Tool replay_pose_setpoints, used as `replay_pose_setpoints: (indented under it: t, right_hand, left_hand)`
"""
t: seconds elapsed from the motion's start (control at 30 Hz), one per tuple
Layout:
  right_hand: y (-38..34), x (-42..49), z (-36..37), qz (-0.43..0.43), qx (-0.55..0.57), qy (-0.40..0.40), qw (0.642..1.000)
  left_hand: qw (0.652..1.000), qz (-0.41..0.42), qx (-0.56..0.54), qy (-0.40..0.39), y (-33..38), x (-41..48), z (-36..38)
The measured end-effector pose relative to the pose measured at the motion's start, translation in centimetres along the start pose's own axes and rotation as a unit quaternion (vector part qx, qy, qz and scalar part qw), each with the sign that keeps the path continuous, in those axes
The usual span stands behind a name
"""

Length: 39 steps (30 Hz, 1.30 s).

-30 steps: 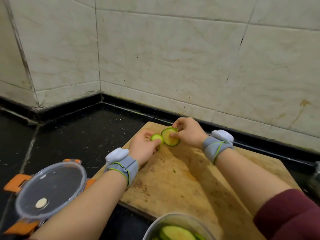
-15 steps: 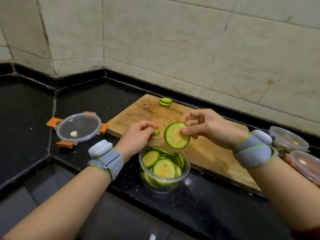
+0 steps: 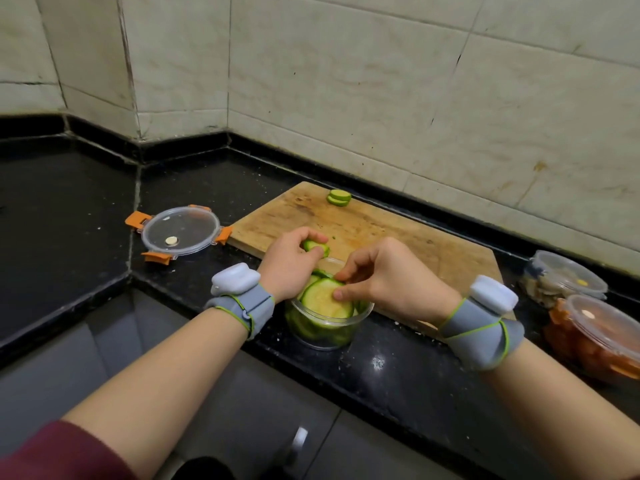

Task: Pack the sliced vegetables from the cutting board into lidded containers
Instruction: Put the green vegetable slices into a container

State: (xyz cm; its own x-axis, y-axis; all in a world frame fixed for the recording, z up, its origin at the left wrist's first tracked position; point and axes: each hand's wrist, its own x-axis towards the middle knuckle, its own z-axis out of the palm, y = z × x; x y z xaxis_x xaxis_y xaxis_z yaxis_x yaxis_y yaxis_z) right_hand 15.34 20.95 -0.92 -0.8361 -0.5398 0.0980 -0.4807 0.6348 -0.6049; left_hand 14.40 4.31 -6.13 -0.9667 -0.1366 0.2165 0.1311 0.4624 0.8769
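Observation:
A clear round container (image 3: 327, 336) full of green zucchini slices stands on the black counter in front of the wooden cutting board (image 3: 391, 237). My right hand (image 3: 388, 278) pinches a large slice (image 3: 320, 301) lying on top of the pile inside it. Just above the container's far rim, my left hand (image 3: 289, 263) holds a small slice (image 3: 317, 247) between thumb and fingers. A short stack of slices (image 3: 339, 197) lies at the board's far edge. The container's clear lid (image 3: 180, 230) with orange clips lies flat to the left of the board.
Two lidded containers stand at the right: one with pale food (image 3: 564, 278), one with orange pieces (image 3: 595, 336). A tiled wall (image 3: 381, 81) rises behind the board. The counter's front edge (image 3: 346, 382) runs just below the container.
My right hand has lowered the large slice from above the container onto the pile inside. The left hand stays over the rim with its small slice. The camera has moved closer.

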Motion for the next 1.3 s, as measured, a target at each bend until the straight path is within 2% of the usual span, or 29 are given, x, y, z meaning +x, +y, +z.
replay_pose_setpoints:
  t: [0.2,0.3,0.47,0.5,0.6,0.7,0.93,1.0,1.1,1.3]
  right_hand:
    - [0.5,-0.1,0.4,0.020,0.013,-0.007,1.000]
    - [0.7,0.2,0.5,0.014,-0.020,-0.001,1.000]
    - [0.7,0.3,-0.6,0.022,-0.017,-0.042,0.999]
    - [0.9,0.2,-1.1,0.028,0.017,-0.023,0.999]
    - [1.9,-0.1,-2.2,0.054,0.121,0.100,0.986]
    - [2.3,-0.2,-2.3,0.064,0.170,0.130,0.975]
    - [1.7,0.0,-1.9,0.023,0.160,0.115,0.980]
    - [1.8,-0.2,-2.7,0.028,0.147,0.076,0.986]
    - [1.9,-0.6,-3.4,0.012,0.062,-0.024,0.998]
    - [1.7,-0.1,-3.9,-0.010,-0.052,-0.058,0.997]
  left_hand:
    - [1.000,-0.002,0.017,0.016,-0.2,0.1,0.2]
    - [1.000,0.005,0.019,0.021,-0.3,0.1,0.2]
    - [0.997,0.059,-0.014,0.046,0.2,-0.3,-0.3]
    - [0.996,0.072,-0.022,0.043,0.5,-0.4,-0.7]
    - [0.995,0.081,-0.055,-0.002,1.5,-0.6,-1.7]
    - [0.994,0.089,-0.043,-0.054,2.3,-0.8,-2.0]
    - [0.986,0.107,-0.031,-0.122,2.2,-1.5,-1.2]
    - [0.983,0.120,0.015,-0.139,1.6,-1.7,-1.4]
    - [0.977,0.130,0.073,-0.154,1.0,-2.1,-1.7]
    - [0.981,0.126,0.040,-0.141,0.6,-2.5,-1.6]
